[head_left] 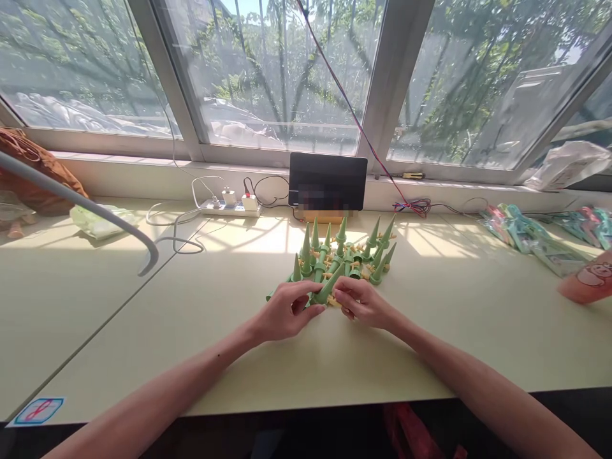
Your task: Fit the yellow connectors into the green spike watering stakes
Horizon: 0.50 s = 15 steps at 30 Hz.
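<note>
My left hand (287, 309) pinches a green plant watering spike (331, 284) by its wide end, thumb and fingers on either side. The spike's tip slants up to the right. Close against it, my right hand (362, 299) has its fingers pressed together; what they hold, if anything, is hidden. A small yellow piece (335, 301) shows between the two hands. Just beyond them lies a cluster of similar green watering spikes (341, 231) with yellow valve pieces, several standing tip up and others on their sides.
Behind the spikes a dark tablet (328, 182) leans on a stand. A power strip (232, 208) with cables sits to its left. Plastic-wrapped packets (509, 226) and a pink cup (587, 280) lie at the right. A grey curved bar (95, 207) crosses the left side.
</note>
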Available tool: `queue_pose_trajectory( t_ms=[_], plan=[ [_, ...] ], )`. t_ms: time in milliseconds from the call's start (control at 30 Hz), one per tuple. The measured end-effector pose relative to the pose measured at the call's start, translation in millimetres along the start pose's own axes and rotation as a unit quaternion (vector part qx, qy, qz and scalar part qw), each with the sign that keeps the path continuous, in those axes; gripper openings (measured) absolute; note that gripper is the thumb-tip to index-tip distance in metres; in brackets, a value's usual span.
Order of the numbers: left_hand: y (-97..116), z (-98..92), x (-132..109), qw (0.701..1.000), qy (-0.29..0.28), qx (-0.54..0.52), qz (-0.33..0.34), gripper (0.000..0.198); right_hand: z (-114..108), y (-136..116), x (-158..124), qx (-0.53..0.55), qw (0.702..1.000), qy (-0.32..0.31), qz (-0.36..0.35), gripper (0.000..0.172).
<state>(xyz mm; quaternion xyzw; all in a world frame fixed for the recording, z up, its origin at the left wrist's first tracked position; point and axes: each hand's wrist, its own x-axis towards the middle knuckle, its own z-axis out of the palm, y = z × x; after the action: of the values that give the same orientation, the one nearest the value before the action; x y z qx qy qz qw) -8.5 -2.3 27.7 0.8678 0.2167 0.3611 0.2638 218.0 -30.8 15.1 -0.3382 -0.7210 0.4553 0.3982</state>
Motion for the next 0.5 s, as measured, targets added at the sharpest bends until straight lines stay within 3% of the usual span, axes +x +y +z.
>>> queue_pose_trajectory(
  t_ms=[500],
  plan=[
    [-4.6,5.6,-1.6,0.999,0.030,-0.009,0.004,0.029,8.5,0.3,0.5,0.133,0.990,0.024,0.038,0.033]
  ],
)
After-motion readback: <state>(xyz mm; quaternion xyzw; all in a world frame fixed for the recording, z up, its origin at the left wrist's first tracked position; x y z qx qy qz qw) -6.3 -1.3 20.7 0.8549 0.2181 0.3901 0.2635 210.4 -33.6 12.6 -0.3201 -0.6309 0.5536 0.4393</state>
